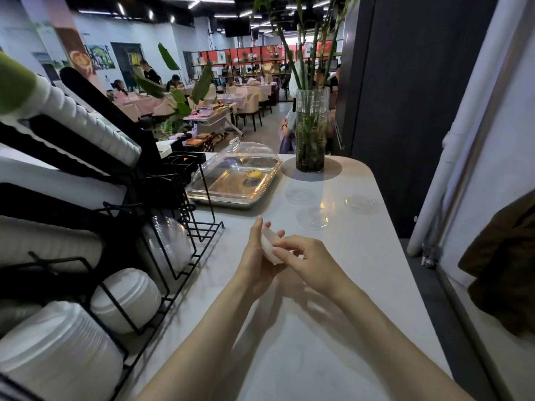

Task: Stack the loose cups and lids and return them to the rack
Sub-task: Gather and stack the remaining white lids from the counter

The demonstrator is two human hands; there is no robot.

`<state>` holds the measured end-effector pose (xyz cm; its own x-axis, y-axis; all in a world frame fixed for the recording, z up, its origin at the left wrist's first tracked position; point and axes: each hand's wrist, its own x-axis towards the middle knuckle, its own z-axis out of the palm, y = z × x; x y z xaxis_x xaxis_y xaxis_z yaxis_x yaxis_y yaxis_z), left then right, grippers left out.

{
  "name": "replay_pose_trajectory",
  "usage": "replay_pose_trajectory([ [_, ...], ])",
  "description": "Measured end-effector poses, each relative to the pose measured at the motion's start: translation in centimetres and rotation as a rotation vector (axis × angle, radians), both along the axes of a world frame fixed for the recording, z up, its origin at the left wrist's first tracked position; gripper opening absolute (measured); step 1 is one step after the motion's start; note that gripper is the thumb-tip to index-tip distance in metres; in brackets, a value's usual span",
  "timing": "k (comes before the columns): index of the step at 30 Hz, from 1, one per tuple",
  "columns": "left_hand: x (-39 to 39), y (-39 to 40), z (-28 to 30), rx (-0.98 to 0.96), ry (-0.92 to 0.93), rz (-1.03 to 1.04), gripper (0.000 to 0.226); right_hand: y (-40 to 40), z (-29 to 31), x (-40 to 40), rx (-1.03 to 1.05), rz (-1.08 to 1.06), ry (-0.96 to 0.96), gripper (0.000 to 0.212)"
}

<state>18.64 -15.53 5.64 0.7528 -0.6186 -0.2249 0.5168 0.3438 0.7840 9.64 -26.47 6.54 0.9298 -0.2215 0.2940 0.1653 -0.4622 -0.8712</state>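
Over the middle of the white counter [292,328] my left hand [256,256] and my right hand [308,260] both hold a small stack of white lids [268,246] on edge between them. Three clear lids lie flat farther back: one [299,195] near the vase, one [314,217] closest to my hands, one [359,203] at the right. The black wire rack [179,273] stands at the left, holding stacks of white lids [127,299], clear lids [168,244] and long rows of white and black cups [86,123].
A metal tray under a clear dome cover [237,176] with one pastry sits behind the rack. A glass vase [311,131] with bamboo stands at the counter's far end. The counter's right edge drops beside a dark wall. Dining tables and people fill the background.
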Motion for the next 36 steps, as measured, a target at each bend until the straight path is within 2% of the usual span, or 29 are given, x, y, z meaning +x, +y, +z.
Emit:
replay_pose_trajectory([
  [5,-0.4,0.8,-0.7,0.057,-0.040,0.035,0.051,0.7,-0.2,-0.4,-0.051,0.025,0.034,0.021],
  [10,-0.7,1.5,-0.5,0.063,-0.015,0.109,0.063,1.8,0.1,-0.5,-0.133,0.044,0.013,0.022],
  [13,-0.8,2.3,-0.5,0.112,-0.066,0.125,0.050,2.2,0.2,0.0,-0.140,0.027,-0.005,0.016],
  [17,-1.5,4.2,-0.4,0.192,-0.113,0.053,0.076,3.1,-0.2,0.3,-0.123,-0.030,-0.034,0.021],
  [19,-1.9,5.2,-0.3,0.174,-0.097,0.059,0.078,3.5,-0.5,0.3,-0.114,-0.058,-0.043,0.026],
  [21,-2.4,6.1,-0.1,0.150,-0.078,0.093,0.071,3.9,-0.9,0.5,-0.112,-0.080,-0.048,0.027],
  [24,-2.5,7.4,-0.5,0.129,-0.029,0.243,0.042,4.8,-1.2,0.9,0.000,-0.122,-0.040,0.022],
  [25,-2.6,7.7,-0.7,0.129,-0.035,0.270,0.038,5.0,-1.2,1.0,0.045,-0.130,-0.028,0.021],
  [30,-3.2,10.2,-1.3,0.153,-0.065,0.313,0.048,7.0,-1.1,1.3,0.203,-0.074,0.035,0.027],
  [36,-3.7,13.7,-1.6,0.118,-0.055,0.344,0.048,10.0,-0.4,1.9,0.526,-0.037,0.128,0.035],
])
